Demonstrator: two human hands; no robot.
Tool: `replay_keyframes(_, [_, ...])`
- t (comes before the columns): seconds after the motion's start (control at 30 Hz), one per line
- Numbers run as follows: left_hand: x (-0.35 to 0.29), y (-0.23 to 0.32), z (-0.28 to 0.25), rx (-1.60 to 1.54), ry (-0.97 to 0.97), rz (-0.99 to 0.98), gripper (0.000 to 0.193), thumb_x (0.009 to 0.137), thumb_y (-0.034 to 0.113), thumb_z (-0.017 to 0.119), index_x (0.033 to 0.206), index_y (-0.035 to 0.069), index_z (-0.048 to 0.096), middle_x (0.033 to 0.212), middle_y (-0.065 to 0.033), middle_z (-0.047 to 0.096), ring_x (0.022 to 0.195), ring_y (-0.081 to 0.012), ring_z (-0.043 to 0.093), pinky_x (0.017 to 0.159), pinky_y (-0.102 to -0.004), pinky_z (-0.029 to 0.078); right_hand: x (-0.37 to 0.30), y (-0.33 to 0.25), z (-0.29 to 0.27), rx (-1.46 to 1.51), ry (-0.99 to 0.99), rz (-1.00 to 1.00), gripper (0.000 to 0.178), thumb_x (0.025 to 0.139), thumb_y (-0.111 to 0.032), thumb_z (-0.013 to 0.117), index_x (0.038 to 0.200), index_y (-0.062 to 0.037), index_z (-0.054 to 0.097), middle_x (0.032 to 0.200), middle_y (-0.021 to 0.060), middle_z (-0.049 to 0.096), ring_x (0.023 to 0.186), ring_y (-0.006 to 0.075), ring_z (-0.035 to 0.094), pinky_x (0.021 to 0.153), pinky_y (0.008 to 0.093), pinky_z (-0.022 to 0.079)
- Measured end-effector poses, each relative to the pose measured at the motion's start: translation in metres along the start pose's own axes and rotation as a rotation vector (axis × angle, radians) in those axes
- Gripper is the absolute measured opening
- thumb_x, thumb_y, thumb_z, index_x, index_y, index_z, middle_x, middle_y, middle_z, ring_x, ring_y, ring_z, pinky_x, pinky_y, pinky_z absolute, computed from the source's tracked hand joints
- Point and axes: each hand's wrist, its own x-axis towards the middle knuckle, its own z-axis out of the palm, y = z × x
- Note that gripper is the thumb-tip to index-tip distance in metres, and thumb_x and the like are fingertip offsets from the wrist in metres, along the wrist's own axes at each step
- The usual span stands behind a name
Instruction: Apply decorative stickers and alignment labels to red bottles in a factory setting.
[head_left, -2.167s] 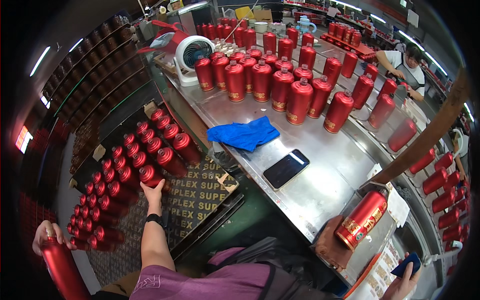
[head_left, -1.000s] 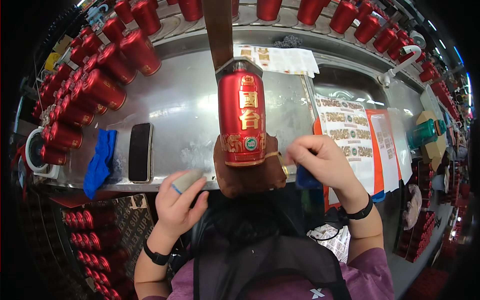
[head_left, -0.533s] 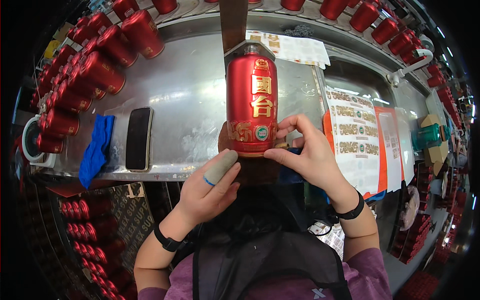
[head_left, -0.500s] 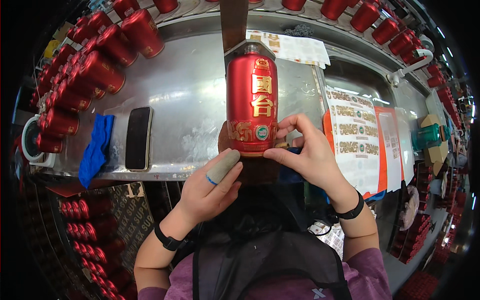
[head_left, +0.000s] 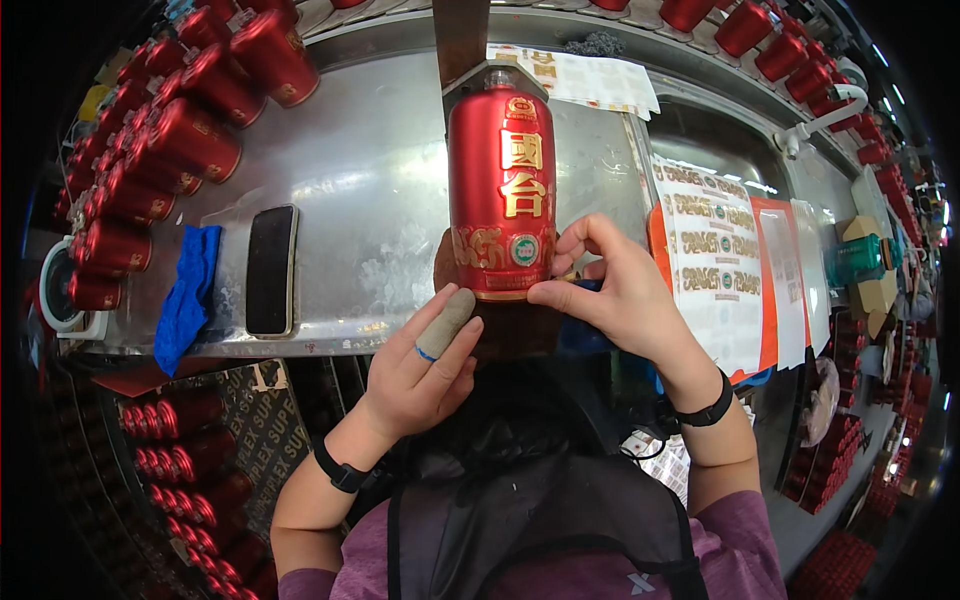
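Observation:
In front of me a red bottle stands upright with raised gold characters and a clear stopper. Around its lower part runs a gold-patterned label with a round green seal. My right hand is at the bottle's lower right, its thumb and fingers pinching what looks like the label's loose end, a small gold bit between them. My left hand, open with fingers stretched, rests its fingertips at the bottle's lower left edge. A grey finger cot with a blue band covers one finger.
Left on the metal table are a phone, a blue cloth and many red bottles. To the right lie label sheets on an orange folder. A dark post rises behind the bottle.
The whole scene has shifted slightly up and left in the view. My left fingertips have come a little closer to the bottle; the right hand keeps its pinch beside it.

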Motion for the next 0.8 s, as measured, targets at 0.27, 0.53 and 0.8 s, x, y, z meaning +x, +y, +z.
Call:
replay_keyframes(0.27, [0.02, -0.004, -0.004, 0.13, 0.021, 0.185, 0.041, 0.07, 0.002, 0.069, 0.111, 0.004, 0.071, 0.114, -0.0138, 0.068, 0.112, -0.0325, 0.064, 0.085, -0.0393, 0.058, 0.002, -0.001, -0.002, -0.006, -0.028, -0.005, 0.035, 0.078, -0.021, 0.084, 0.094, -0.007, 0.056, 0.089, 0.0, 0.062, 0.086, 0.0087, 0.059, 0.073, 0.0257, 0.046])
replay_keyframes(0.53, [0.039, -0.006, -0.008, 0.114, -0.045, 0.314, 0.047, 0.064, 0.013, 0.072, 0.112, 0.012, 0.073, 0.115, -0.005, 0.068, 0.104, -0.0262, 0.064, 0.082, -0.0364, 0.058, 0.008, 0.002, -0.008, -0.024, -0.123, 0.002, 0.028, 0.081, -0.018, 0.081, 0.085, -0.0051, 0.057, 0.081, -0.0005, 0.06, 0.078, 0.0071, 0.056, 0.07, 0.0242, 0.047])
replay_keyframes(0.8, [0.063, 0.002, 0.001, 0.165, 0.009, -0.056, 0.065, 0.072, 0.021, 0.083, 0.132, 0.009, 0.06, 0.139, -0.0123, 0.053, 0.13, -0.0358, 0.044, 0.107, -0.0453, 0.038, 0.01, 0.007, -0.018, 0.183, -0.213, -0.017, 0.028, 0.081, -0.028, 0.08, 0.079, -0.0035, 0.067, 0.065, 0.0033, 0.058, 0.061, 0.0117, 0.052, 0.057, 0.0273, 0.043])
